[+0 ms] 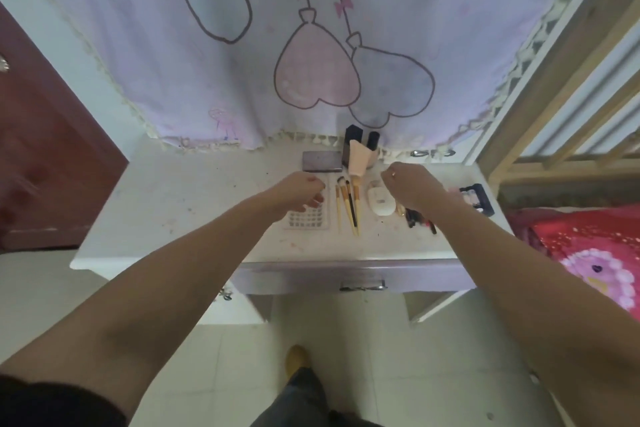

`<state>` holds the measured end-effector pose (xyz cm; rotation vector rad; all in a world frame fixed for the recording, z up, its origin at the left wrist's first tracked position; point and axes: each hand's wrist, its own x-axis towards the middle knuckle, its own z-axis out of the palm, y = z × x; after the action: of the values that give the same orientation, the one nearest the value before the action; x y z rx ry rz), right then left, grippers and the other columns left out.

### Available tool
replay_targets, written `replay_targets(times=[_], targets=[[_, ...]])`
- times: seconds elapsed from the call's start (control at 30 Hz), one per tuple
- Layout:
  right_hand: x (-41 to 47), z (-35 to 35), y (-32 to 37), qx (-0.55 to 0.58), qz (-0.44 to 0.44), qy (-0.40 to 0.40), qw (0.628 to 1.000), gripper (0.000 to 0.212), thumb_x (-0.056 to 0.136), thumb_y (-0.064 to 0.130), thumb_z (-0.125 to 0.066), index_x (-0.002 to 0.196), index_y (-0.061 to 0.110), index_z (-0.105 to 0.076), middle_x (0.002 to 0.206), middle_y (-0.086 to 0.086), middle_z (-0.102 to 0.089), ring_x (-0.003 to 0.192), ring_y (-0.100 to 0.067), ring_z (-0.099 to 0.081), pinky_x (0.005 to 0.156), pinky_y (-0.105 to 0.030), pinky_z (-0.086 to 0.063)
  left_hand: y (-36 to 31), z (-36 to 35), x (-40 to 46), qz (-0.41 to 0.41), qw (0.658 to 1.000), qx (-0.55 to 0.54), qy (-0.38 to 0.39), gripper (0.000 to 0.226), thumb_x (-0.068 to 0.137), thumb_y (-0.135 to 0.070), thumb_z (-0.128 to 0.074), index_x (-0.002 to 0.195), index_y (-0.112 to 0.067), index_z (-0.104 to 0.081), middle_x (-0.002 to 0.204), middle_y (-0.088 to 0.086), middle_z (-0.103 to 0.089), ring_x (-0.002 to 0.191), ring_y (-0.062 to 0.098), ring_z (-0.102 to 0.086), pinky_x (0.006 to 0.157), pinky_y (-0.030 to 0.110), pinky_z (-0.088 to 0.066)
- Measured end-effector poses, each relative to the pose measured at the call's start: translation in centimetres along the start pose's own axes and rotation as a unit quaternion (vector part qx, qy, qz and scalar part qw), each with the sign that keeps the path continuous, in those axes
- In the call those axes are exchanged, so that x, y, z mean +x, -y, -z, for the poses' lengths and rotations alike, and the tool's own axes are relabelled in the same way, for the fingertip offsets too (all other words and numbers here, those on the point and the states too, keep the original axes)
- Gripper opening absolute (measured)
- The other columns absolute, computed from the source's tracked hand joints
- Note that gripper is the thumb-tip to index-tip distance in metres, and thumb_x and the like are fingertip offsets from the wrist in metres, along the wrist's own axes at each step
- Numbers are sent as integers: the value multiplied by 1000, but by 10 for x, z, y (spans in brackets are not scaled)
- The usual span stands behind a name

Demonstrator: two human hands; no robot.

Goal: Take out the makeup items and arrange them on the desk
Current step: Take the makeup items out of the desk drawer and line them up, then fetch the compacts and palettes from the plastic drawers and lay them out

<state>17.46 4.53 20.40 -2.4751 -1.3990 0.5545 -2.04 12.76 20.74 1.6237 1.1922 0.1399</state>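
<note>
On the white desk (pixel 173 204) lie several wooden-handled makeup brushes (pixel 348 206) side by side. Left of them is a clear grid tray (pixel 306 218), right of them a white compact (pixel 381 201). My left hand (pixel 301 192) hovers over the tray's far end, fingers loosely curled, nothing seen in it. My right hand (pixel 410 184) hangs above the compact, its fingers curled down and hidden. A grey palette (pixel 322 161), a black holder with a beige item (pixel 358 158), small dark pencils and tubes (pixel 419 218) under my right wrist, and a black palette (pixel 476 199) also sit here.
A lilac cloth with heart balloons (pixel 311 45) hangs behind the desk. The desk drawer (pixel 311 276) below the front edge looks closed. A red bedspread (pixel 588 246) and wooden bed frame stand at the right, a brown door (pixel 41 149) at the left.
</note>
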Motion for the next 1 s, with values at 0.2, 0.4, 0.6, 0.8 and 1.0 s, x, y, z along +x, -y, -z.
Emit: replay_targets(times=[0.2,0.4,0.6,0.8,1.0], targets=[[-43,-35,-1,-109,84,-198,971,45,99,40,-30,135,20,-48,143,-9,-45,132,-30,-41,109,-55,-26,-7,-36,-21,-245,919,268,-154,34,98,-24,-40,126,-9,-51,117,11,-59,104,26,-57,88,36,-45],[-95,-69,-31,-148,2,-200,968,52,95,43,-29,141,21,-41,145,-10,-45,135,-27,-41,104,-62,-33,28,-68,-13,-331,816,453,-138,53,90,-46,-33,136,-18,-38,135,11,-50,128,30,-46,103,57,-34],[-147,-103,-41,-169,-189,-180,950,60,96,50,-8,150,26,1,159,-6,-7,147,-26,-6,113,-59,-7,40,-89,-7,-442,756,481,-51,57,92,-48,-30,135,-13,-41,134,14,-54,126,31,-50,100,61,-36],[-228,-139,-21,-113,-361,-167,911,58,96,48,-18,149,25,-19,156,-8,-22,145,-26,-20,111,-62,-15,55,-119,-31,-532,686,489,82,56,91,-46,-32,129,-11,-55,129,14,-57,120,31,-55,94,60,-43],[-347,-187,4,-46,-522,-171,834,80,83,60,21,151,29,-9,160,-5,-5,147,-24,-3,113,-60,-2,81,-169,-107,-607,570,500,237,68,93,-52,-18,148,-12,-25,152,16,-27,142,31,-23,112,58,-12]])
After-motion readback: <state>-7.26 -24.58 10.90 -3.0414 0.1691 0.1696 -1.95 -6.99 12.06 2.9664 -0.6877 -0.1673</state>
